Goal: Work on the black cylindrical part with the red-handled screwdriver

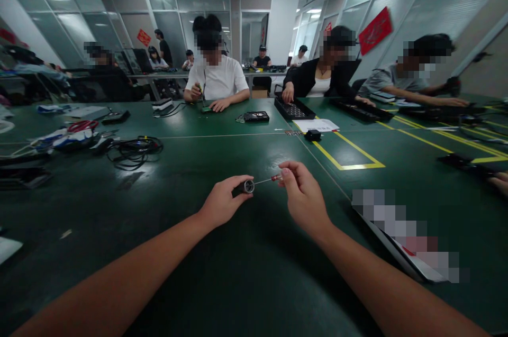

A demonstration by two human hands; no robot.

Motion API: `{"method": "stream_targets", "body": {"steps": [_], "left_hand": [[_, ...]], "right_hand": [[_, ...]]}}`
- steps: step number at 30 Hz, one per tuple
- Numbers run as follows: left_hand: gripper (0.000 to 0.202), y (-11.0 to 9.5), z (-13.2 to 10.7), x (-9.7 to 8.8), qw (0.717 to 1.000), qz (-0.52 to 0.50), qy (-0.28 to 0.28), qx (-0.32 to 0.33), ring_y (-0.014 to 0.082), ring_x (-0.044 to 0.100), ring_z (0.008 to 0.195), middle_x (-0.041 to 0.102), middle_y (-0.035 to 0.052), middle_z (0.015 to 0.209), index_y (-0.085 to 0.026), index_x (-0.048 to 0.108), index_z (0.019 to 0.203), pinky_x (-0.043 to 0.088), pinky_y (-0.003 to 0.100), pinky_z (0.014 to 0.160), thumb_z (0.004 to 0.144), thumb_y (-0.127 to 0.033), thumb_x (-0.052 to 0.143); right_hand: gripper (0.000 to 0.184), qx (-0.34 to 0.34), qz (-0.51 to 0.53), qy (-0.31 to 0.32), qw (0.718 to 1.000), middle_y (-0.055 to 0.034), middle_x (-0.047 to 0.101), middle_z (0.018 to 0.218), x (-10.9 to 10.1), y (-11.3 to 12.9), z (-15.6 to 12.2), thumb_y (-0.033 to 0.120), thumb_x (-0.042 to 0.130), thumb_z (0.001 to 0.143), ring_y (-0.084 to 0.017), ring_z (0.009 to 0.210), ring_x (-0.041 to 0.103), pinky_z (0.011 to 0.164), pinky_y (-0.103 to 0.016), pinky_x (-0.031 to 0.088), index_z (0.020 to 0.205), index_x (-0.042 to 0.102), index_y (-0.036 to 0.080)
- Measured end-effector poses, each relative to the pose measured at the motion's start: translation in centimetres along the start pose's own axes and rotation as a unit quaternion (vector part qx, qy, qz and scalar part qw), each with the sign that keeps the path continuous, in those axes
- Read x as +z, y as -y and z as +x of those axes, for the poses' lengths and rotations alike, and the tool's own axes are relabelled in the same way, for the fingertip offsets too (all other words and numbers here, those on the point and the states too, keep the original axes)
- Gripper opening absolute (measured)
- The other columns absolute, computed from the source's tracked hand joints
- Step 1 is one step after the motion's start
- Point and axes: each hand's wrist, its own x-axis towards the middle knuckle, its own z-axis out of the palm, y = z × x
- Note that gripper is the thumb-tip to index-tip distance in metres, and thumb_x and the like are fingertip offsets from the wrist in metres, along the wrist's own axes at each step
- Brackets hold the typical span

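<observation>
My left hand (223,200) is closed around a small dark cylindrical part (244,187) with a silvery round end facing right. My right hand (302,195) pinches a thin screwdriver (270,179) with a reddish handle; its metal shaft points left, and the tip meets the silvery end of the part. Both hands hover just above the dark green table (222,273), near its middle.
A flat item with a blurred surface (400,242) lies right of my right arm. Yellow tape lines (349,157) mark the table beyond. Tangled black cables (133,149) and tools lie at left. Several people sit across the table, with black trays (292,109) in front of them.
</observation>
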Motion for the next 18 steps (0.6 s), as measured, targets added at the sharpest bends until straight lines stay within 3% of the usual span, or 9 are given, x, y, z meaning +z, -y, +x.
{"method": "stream_targets", "body": {"steps": [3,7,9,14,18], "left_hand": [[0.043,-0.09,0.01,-0.03,1.000,0.006,-0.008,-0.010,0.0231,0.066,0.121,0.072,0.0053,0.128,-0.023,0.067,0.130,0.049,0.041,0.110,0.087,-0.019,0.074],[0.045,-0.31,0.08,0.03,1.000,0.014,0.000,-0.017,0.0245,0.066,0.122,0.071,0.0071,0.129,-0.021,0.067,0.130,0.049,0.043,0.110,0.086,-0.019,0.075],[0.040,-0.33,0.12,0.05,1.000,0.012,0.006,-0.008,0.0242,0.067,0.119,0.073,0.0068,0.125,-0.021,0.069,0.125,0.050,0.043,0.109,0.086,-0.017,0.075],[0.038,0.04,0.12,-0.04,1.000,0.000,-0.004,0.010,0.0240,0.066,0.120,0.072,0.0074,0.126,-0.021,0.069,0.125,0.049,0.045,0.110,0.088,-0.018,0.073],[0.037,0.30,-0.01,-0.06,1.000,0.006,-0.010,0.015,0.0247,0.065,0.121,0.072,0.0075,0.128,-0.022,0.069,0.126,0.048,0.047,0.110,0.089,-0.020,0.072]], "right_hand": [[0.030,0.007,0.008,0.008,1.000,-0.0048,0.070,0.091,0.06,-0.12,-0.08,0.048,0.049,0.101,-0.021,0.083,0.066,0.074,-0.035,0.051,0.108,0.062,0.022],[0.039,0.018,-0.030,0.012,0.999,0.0001,0.062,0.070,-0.09,0.34,-0.05,0.056,0.049,0.100,-0.018,0.063,0.058,0.061,-0.032,0.044,0.090,0.065,0.022],[0.039,0.009,-0.043,0.015,0.999,-0.0002,0.062,0.068,-0.18,0.55,0.02,0.054,0.050,0.100,-0.018,0.064,0.058,0.061,-0.032,0.043,0.084,0.066,0.022],[0.026,0.006,0.000,0.019,1.000,-0.0038,0.071,0.087,-0.17,0.56,-0.02,0.044,0.053,0.099,-0.020,0.075,0.064,0.067,-0.033,0.049,0.104,0.065,0.022],[0.029,0.009,-0.010,0.025,1.000,-0.0041,0.069,0.084,0.16,0.40,-0.30,0.046,0.048,0.102,-0.021,0.077,0.065,0.073,-0.035,0.051,0.102,0.064,0.023]]}}
